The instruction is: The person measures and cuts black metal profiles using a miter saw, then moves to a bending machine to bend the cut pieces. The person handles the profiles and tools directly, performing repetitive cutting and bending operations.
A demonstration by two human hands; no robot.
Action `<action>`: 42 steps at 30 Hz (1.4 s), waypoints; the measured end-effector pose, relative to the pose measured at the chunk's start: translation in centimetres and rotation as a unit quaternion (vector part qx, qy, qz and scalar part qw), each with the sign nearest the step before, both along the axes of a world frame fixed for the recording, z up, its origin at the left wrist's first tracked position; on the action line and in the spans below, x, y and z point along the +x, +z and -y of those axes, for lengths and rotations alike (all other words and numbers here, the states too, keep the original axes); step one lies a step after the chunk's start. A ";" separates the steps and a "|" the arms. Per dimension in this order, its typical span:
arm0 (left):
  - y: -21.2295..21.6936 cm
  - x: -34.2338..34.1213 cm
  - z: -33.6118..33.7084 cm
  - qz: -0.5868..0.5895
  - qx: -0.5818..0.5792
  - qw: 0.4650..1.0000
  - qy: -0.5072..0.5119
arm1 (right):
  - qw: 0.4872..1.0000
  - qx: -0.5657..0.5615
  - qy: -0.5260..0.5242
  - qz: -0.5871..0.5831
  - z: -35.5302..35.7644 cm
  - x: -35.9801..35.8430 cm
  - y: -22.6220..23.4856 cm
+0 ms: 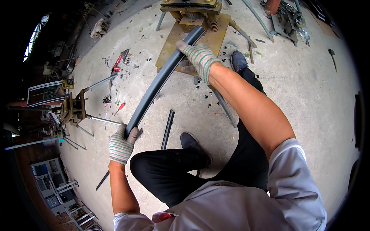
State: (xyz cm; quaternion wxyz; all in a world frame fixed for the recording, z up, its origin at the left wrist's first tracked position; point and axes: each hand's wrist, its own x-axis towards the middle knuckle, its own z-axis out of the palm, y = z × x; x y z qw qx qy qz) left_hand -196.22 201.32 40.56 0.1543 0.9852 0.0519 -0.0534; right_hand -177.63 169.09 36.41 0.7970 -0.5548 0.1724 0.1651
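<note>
Standing on the concrete floor (300, 100), you face a yellow-brown press machine (192, 27) with coil springs, just beyond your right hand (198, 57). From it a long, dark, curved metal strip (162, 79) runs back toward you, its far end lying in the machine. Your right grip, gloved, is wrapped around the strip's upper part; your left hand (121, 144), gloved too, has its grip closed on the near end. A thinner dark bar (167, 129) lies on the floor just right of your left grip. Small red-handled tools (117, 63) lie well left of your right grip.
</note>
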 end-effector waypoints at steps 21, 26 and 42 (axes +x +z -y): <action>-0.6 -1.4 0.5 -0.039 -0.008 0.998 0.055 | 0.998 -0.055 -0.022 -0.023 -0.4 3.5 -1.9; -0.7 -1.4 0.5 -0.037 -0.013 0.997 0.060 | 0.998 -0.049 -0.029 -0.009 -0.6 3.5 -2.0; -0.9 -1.1 0.0 -0.027 -0.020 0.998 0.059 | 0.998 -0.061 -0.014 -0.009 -0.6 3.7 -1.8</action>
